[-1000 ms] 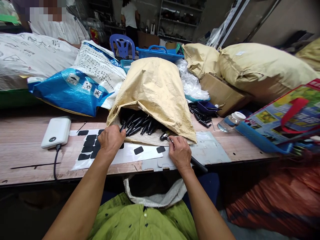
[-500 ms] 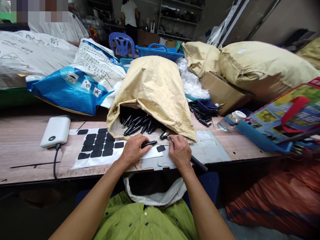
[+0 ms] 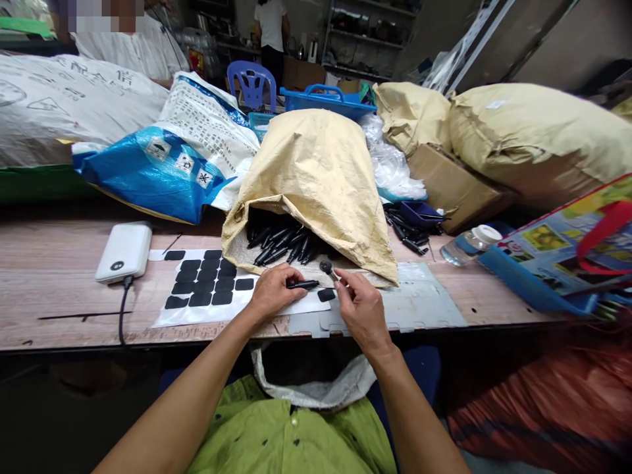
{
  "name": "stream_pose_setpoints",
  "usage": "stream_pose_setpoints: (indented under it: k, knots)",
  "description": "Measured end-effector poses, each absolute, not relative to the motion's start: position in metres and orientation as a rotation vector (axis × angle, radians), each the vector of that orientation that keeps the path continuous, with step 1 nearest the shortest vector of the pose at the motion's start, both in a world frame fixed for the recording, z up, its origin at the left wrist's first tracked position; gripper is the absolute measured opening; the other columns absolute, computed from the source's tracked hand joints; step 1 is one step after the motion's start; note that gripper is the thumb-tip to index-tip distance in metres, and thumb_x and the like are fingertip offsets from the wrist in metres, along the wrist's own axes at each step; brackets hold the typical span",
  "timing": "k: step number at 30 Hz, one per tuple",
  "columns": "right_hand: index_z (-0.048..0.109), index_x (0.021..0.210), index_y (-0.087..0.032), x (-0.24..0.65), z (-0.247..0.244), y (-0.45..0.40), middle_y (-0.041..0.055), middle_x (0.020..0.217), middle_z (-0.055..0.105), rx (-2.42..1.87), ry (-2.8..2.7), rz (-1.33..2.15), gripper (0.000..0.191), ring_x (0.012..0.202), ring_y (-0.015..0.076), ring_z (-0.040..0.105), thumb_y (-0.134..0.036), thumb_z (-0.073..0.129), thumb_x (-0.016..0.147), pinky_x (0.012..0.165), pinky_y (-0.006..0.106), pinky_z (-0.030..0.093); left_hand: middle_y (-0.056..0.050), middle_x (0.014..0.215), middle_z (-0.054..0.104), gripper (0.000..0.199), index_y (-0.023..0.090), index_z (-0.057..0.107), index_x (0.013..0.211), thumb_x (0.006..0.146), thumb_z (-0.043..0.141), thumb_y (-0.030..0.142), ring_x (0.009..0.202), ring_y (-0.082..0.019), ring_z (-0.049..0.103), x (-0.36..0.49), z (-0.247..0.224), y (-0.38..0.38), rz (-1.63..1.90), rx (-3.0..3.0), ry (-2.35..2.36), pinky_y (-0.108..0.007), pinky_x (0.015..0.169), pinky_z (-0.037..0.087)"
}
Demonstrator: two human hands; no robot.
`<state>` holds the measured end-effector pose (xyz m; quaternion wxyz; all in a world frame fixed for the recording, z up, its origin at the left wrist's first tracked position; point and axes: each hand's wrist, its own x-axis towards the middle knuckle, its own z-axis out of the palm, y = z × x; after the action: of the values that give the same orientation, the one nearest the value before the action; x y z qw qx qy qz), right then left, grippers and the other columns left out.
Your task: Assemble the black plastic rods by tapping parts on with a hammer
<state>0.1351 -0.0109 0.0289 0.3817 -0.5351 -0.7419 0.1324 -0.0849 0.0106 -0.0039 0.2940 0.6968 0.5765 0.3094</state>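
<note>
My left hand [image 3: 274, 289] is closed on a black tube [image 3: 303, 284] that lies just in front of the open mouth of a tan sack [image 3: 316, 164]. Many similar black tubes [image 3: 281, 245] lie inside the sack. Between thumb and fingers, my right hand [image 3: 361, 304] pinches the thin metal stem of a small tool with a round dark head [image 3: 326, 266]. A single black sticker [image 3: 326, 295] sits between my hands. Rows of black stickers on a white sheet [image 3: 168, 318] are to the left of my left hand.
A white power bank [image 3: 124, 251] with a cable is at left, below a blue-and-white bag [image 3: 162, 158]. To the right are a clear jar [image 3: 464, 246], a cardboard box [image 3: 451, 184] and a blue tray [image 3: 538, 283]. A person [image 3: 271, 29] stands at the back.
The view has shifted, so the scene sits further right. The black rod beneath my right hand no longer shows. My right hand has turned and the tool's round head is angled differently.
</note>
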Motion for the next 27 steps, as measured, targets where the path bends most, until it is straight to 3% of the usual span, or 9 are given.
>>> stream_pose_setpoints:
  k: [9, 19, 27]
  knots:
    - [0.07, 0.118, -0.023, 0.116, 0.042, -0.022, 0.0071, 0.106, 0.073, -1.244, -1.903, 0.437, 0.03, 0.101, 0.0196, 0.068, -0.022, 0.048, 0.099, 0.091, 0.034, 0.053, -0.001, 0.088, 0.07, 0.019, 0.023, 0.079, 0.092, 0.074, 0.078, 0.03, 0.081, -0.016, 0.063, -0.084, -0.004, 0.01, 0.855, 1.831, 1.522, -0.029, 0.078, 0.047]
    - [0.068, 0.126, -0.025, 0.109, 0.035, -0.029, 0.0049, 0.093, 0.066, -1.334, -2.164, 0.251, 0.035, 0.088, 0.0182, 0.064, -0.019, 0.046, 0.1, 0.081, 0.027, 0.05, 0.002, 0.079, 0.062, 0.013, 0.022, 0.075, 0.081, 0.071, 0.079, 0.029, 0.074, -0.015, 0.058, -0.082, 0.001, 0.009, 0.83, 1.829, 1.567, -0.027, 0.069, 0.043]
    - [0.067, 0.127, -0.024, 0.12, 0.042, -0.028, 0.0064, 0.1, 0.068, -1.359, -2.061, 0.225, 0.034, 0.095, 0.0196, 0.065, -0.021, 0.044, 0.101, 0.088, 0.03, 0.05, 0.001, 0.084, 0.067, 0.017, 0.023, 0.077, 0.087, 0.071, 0.078, 0.029, 0.078, -0.016, 0.061, -0.081, 0.0, 0.008, 0.852, 1.8, 1.571, -0.028, 0.073, 0.046]
